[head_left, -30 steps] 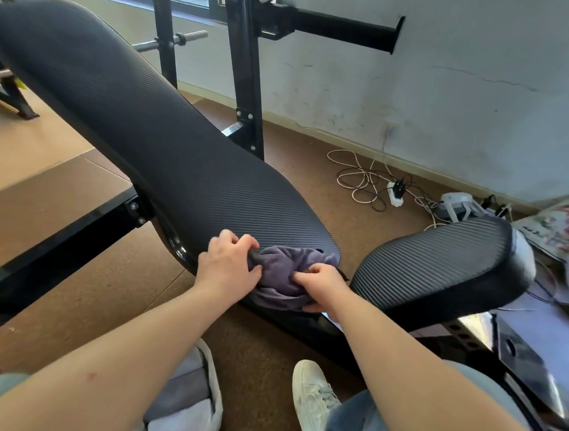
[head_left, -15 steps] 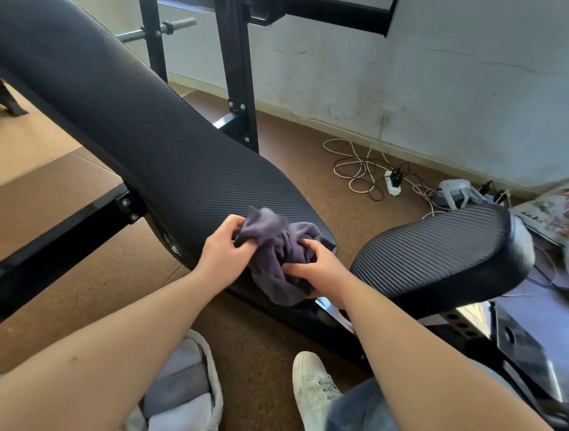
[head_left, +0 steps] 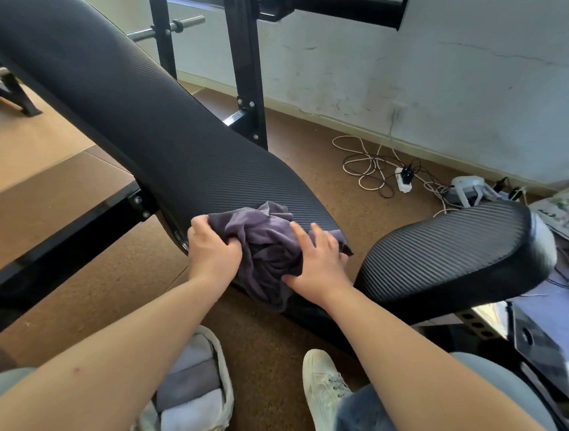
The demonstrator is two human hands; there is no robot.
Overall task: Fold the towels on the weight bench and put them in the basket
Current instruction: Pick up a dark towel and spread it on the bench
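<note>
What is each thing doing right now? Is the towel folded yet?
towel, crumpled, not folded, on the bench's low end, hanging over the edge.
left hand, grips the towel's left edge.
right hand, rests on the towel, fingers straight.
bench, back pad tilted.
basket, on the floor, part full.
folded towels, inside the basket.
</note>
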